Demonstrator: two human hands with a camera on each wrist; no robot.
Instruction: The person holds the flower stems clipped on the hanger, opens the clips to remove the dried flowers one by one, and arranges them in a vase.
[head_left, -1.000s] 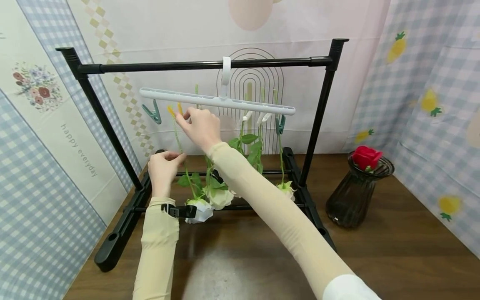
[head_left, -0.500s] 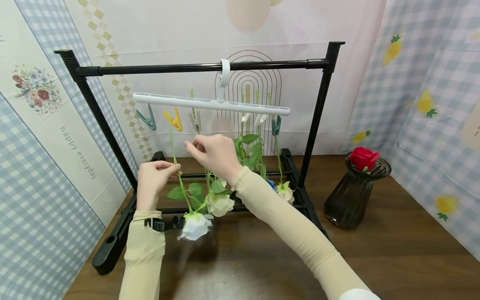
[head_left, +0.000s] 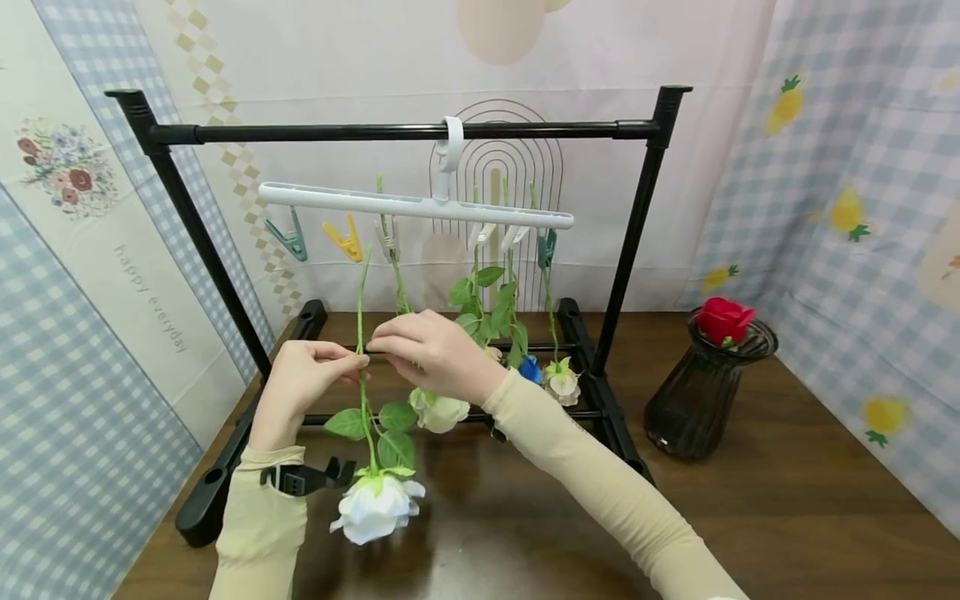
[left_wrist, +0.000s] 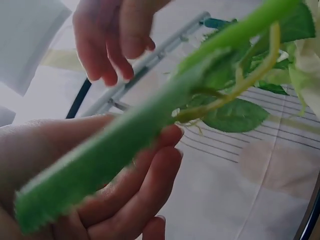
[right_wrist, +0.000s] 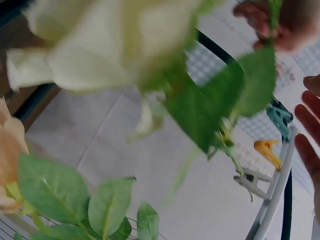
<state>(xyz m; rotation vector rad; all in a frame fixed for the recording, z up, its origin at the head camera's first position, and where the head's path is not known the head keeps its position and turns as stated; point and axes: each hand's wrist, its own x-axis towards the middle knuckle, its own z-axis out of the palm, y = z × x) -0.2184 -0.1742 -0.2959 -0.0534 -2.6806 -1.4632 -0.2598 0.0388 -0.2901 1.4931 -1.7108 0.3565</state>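
Observation:
My left hand [head_left: 300, 383] pinches the green stem of a white rose [head_left: 377, 510], its bloom hanging down in front of the rack. In the left wrist view a leaf [left_wrist: 105, 150] crosses close before that hand. My right hand [head_left: 442, 354] is beside the stem with fingers loosely bent and nothing in them; the right wrist view shows its fingers [right_wrist: 310, 145] apart from the stem. Above hangs a white hanger [head_left: 360, 201]. Its yellow clip [head_left: 345, 242] and left teal clip [head_left: 291, 239] bear no flower. A grey clip [head_left: 387, 239] holds a cream rose [head_left: 438, 412] upside down.
A black rack [head_left: 330, 133] stands on the wooden table [head_left: 495, 533] and carries the hanger. On the hanger's right side, more clips hold several upside-down flowers, one a blue flower [head_left: 529, 369]. At the right, a dark glass vase [head_left: 692, 408] contains a red rose [head_left: 724, 321].
My right hand has left the yellow clip and come down beside the stem. The white rose is out of that clip, moved down and nearer by my left hand.

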